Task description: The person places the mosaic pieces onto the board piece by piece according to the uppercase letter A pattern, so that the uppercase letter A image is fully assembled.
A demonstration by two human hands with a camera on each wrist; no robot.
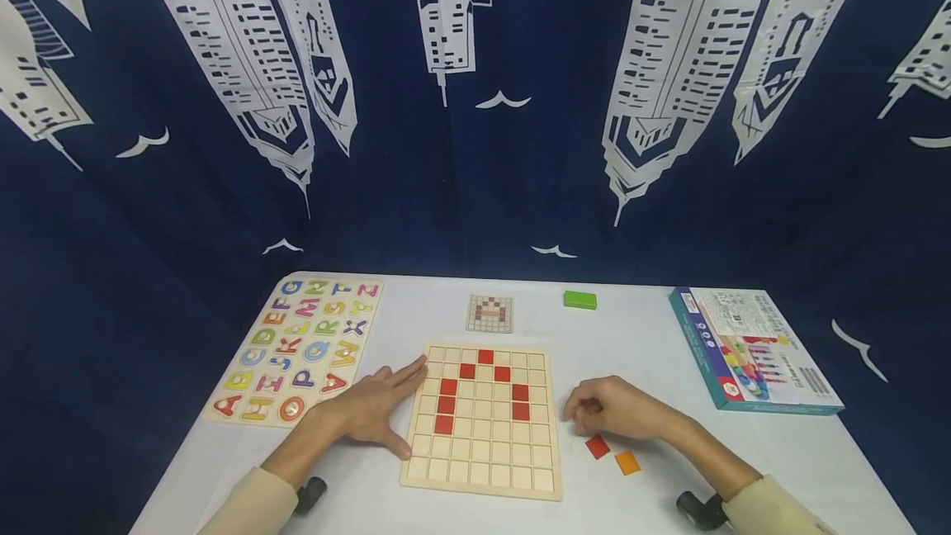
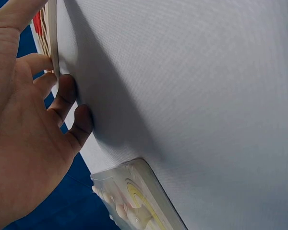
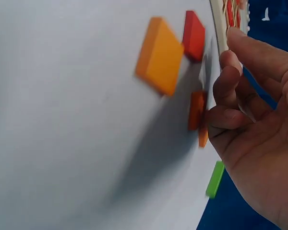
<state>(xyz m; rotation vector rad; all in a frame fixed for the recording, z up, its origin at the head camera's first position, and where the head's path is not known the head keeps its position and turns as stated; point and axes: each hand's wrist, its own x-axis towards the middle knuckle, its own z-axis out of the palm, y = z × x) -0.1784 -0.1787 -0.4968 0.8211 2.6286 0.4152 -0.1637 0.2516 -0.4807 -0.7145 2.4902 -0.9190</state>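
A wooden grid board [image 1: 481, 456] lies flat, with several red tiles [image 1: 447, 387] in its squares forming an arch. My left hand [image 1: 374, 405] rests at the board's left edge, fingers and thumb spread, fingertips right at the rim. To the board's right, my right hand [image 1: 617, 408] is low over the table with loosely bent fingers. No tile shows between its thumb and fingertips. Orange tiles [image 3: 196, 111] lie close by its fingertips in the right wrist view, partly covered by them. A loose red tile [image 1: 598, 447] and an orange tile [image 1: 627, 462] lie just nearer me.
Behind the board lie a small pattern card [image 1: 489, 314] and a green block [image 1: 580, 300]. An alphabet board [image 1: 256, 337] takes up the left side. On the right is a teal-edged box [image 1: 765, 353]. A dark blue printed curtain [image 1: 461, 188] hangs behind the table.
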